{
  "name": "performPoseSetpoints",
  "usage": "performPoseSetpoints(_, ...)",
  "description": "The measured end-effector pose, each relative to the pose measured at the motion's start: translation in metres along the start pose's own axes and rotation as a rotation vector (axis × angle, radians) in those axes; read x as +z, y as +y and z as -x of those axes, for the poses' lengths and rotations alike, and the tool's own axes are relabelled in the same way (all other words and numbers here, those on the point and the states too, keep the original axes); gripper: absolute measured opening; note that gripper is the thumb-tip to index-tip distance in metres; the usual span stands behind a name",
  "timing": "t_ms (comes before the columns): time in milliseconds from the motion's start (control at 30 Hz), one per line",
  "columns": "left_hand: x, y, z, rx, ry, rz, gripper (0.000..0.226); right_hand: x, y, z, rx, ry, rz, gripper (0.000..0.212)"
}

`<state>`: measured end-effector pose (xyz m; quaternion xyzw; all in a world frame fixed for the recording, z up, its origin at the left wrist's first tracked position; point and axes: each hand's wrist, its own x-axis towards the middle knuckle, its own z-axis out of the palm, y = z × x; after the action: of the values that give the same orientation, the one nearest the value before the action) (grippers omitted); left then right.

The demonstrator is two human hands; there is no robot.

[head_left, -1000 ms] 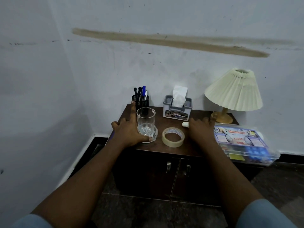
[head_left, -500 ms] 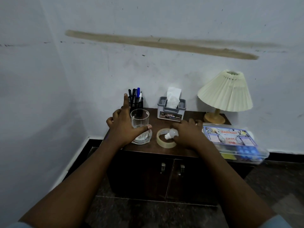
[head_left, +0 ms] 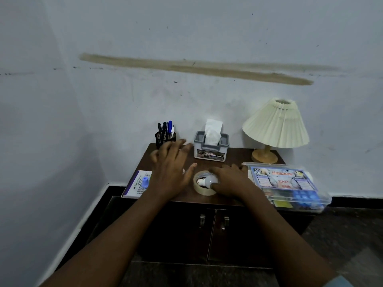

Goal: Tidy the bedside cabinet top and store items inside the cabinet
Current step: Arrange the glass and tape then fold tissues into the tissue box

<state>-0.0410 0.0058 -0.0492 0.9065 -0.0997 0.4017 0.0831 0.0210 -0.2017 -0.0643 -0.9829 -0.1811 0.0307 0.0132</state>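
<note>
On the dark wooden cabinet top [head_left: 236, 157], my left hand [head_left: 172, 168] hovers with its fingers spread and blurred. It covers the spot where the glass stood, and the glass is hidden behind it. My right hand [head_left: 232, 181] grips a small white bottle [head_left: 211, 180] that lies across the roll of clear tape [head_left: 204, 190]. A booklet [head_left: 135, 184] with a blue cap [head_left: 145, 181] on it overhangs the left edge. The two cabinet doors [head_left: 186, 230] below are closed.
Along the wall stand a black pen holder [head_left: 164, 137], a grey tissue box [head_left: 211, 151] and a lamp [head_left: 275, 125] with a cream pleated shade. A clear first-aid box [head_left: 286, 183] overhangs the right edge. The corner wall is close on the left.
My left hand has let go of the glass and spread open above it. My right hand has brought the white bottle from the right onto the tape roll.
</note>
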Motion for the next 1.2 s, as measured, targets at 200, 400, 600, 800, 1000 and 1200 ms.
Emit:
performPoseSetpoints(200, 0.015, 0.032, 0.0, 0.219, 0.009, 0.047, 0.03, -0.025, 0.018, -0.022, 0.136, 0.324, -0.097, 0.051)
performPoseSetpoints(400, 0.027, 0.059, -0.03, 0.165, -0.17, 0.145, 0.019, -0.043, 0.021, -0.082, 0.168, 0.371, -0.423, 0.036)
performPoseSetpoints(600, 0.056, 0.044, -0.056, -0.003, -0.281, 0.356, 0.025, -0.038, 0.03, -0.106, 0.17, 0.37, -0.38, 0.028)
performPoseSetpoints(800, 0.068, 0.036, -0.062, -0.121, -0.344, 0.414, 0.034, -0.042, 0.033, -0.084, 0.15, 0.311, -0.345, 0.032)
performPoseSetpoints(1000, 0.074, 0.034, -0.127, -0.284, -0.432, 0.425, 0.068, -0.043, 0.043, -0.065, 0.103, 0.335, -0.32, 0.022)
performPoseSetpoints(1200, 0.094, 0.012, -0.184, -0.565, -0.583, 0.57, 0.084, -0.043, 0.043, -0.09, 0.071, 0.324, -0.392, 0.051)
